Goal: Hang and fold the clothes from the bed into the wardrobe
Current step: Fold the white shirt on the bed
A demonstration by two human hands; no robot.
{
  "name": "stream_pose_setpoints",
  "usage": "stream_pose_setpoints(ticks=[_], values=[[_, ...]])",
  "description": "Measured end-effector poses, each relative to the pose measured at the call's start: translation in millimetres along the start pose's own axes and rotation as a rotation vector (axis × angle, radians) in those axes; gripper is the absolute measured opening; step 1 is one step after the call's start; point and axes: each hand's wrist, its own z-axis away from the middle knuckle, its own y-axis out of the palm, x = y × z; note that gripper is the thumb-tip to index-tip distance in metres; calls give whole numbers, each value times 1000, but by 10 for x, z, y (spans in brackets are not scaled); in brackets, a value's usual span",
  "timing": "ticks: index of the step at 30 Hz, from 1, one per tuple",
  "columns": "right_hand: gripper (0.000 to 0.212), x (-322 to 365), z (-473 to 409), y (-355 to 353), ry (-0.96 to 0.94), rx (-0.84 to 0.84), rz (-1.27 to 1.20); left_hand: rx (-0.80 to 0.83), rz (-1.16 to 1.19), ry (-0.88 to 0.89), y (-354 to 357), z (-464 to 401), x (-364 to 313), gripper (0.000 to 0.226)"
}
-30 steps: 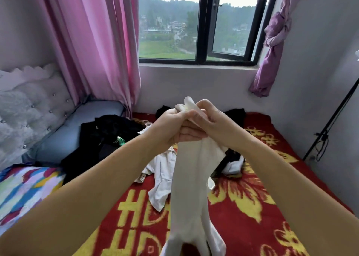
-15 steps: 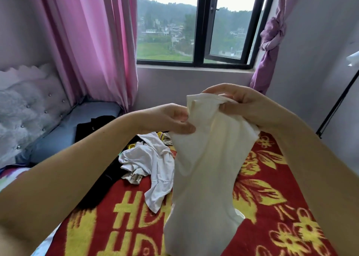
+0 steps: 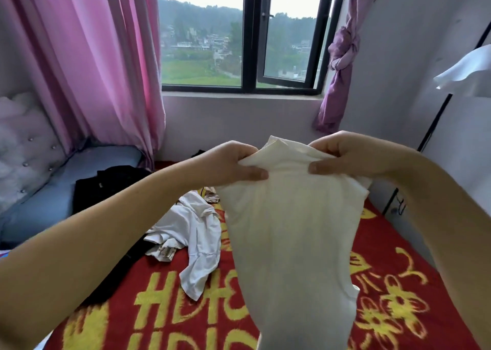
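Cream garment, centre frame, is pinched at its top edge by left hand and right hand; its hem is cut off at the lower edge.

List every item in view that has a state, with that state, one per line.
cream garment: held up, hanging above the bed
left hand: grips its top edge
right hand: grips its top edge
white shirt: crumpled on the bed
black clothes: heaped on the bed
window: right pane ajar
purple curtain: knotted

two hands; three garments
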Motion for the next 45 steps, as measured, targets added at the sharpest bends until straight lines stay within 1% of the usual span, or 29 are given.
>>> stream_pose_setpoints(ticks=[1, 3, 5, 6, 8, 11, 13, 15, 17, 19, 20, 22, 24, 26, 27, 28, 30, 31, 33, 37, 40, 43, 45], values=[[7, -121, -80, -41, 52, -4, 59, 48, -54, -12, -25, -105, -12, 16], [10, -404, -323, -88, 134, -57, 132, 109, -277, -27, -46, -392, 19, 16], [12, -663, -561, -119, 207, -166, 154, 85, -471, -37, -65, -722, 74, 14], [14, -757, -655, -129, 226, -250, 150, 40, -529, -42, -95, -865, 102, 11], [16, -854, -806, -206, 206, -445, 160, -83, -613, -37, -206, -1099, 69, 8], [17, -754, -907, -395, 110, -698, 188, -271, -727, 52, -422, -1280, -115, 17], [22, -633, -885, -497, 41, -802, 203, -377, -745, 144, -536, -1236, -261, 16], [23, -532, -802, -520, -24, -824, 224, -419, -723, 234, -602, -1115, -334, 15], [24, -498, -682, -452, -79, -764, 231, -382, -692, 304, -586, -912, -311, 14], [22, -554, -559, -271, -129, -631, 188, -300, -624, 352, -450, -667, -172, 16], [22, -621, -506, -132, -144, -550, 166, -249, -586, 333, -324, -537, -40, 18], [20, -809, -400, 251, -140, -367, 141, -171, -517, 267, 24, -278, 326, 23], [21, -1073, -279, 781, -90, -182, 110, -70, -498, 169, 489, 5, 743, 24], [27, -1355, -102, 1413, -27, 10, 69, 81, -474, 41, 1084, 338, 1178, 19], [26, -1480, 28, 1763, 15, 92, 61, 178, -452, -37, 1428, 537, 1375, 17], [24, -1576, 172, 2089, 65, 154, 76, 269, -434, -100, 1761, 738, 1545, 18], [30, -1702, 523, 2730, 184, 245, 93, 440, -433, -207, 2430, 1171, 1814, 20], [32, -1731, 713, 3010, 218, 302, 84, 512, -438, -243, 2727, 1389, 1884, 20], [34, -1742, 1061, 3447, 225, 406, 83, 638, -432, -279, 3189, 1778, 1948, 21], [35, -1772, 1590, 4143, 286, 516, 46, 789, -383, -294, 3727, 2444, 1998, 28], [33, -1766, 1896, 4587, 315, 565, 21, 838, -358, -317, 3977, 2821, 2081, 30], [28, -1789, 2020, 4841, 323, 583, -8, 886, -317, -345, 4121, 2969, 2173, 33], [28, -1834, 2004, 4891, 333, 584, -30, 925, -268, -386, 4128, 2923, 2227, 26]])
